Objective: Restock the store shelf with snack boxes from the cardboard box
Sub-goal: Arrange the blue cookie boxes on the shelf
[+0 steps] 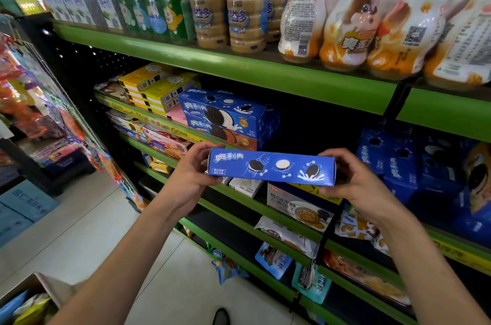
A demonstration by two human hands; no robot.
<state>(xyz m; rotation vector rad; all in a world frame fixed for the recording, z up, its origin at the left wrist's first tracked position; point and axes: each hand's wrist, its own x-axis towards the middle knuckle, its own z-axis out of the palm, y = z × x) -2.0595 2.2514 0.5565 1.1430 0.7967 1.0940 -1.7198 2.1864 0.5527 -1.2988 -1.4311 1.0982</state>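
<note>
Blue Oreo box [271, 168] held level in front of green store shelf [239, 69], just below stacked Oreo boxes [225, 117]. Left hand [195, 165] gripping left end, right hand [353, 178] gripping right end, fingers curled round. Cardboard box [32, 290] on floor, lower left.

The snack box [271, 167] is blue with white lettering and black-and-white cookie pictures. Shelf edges [239, 69] are green. Stacked boxes [156, 90] at the shelf's left end are yellow.
</note>
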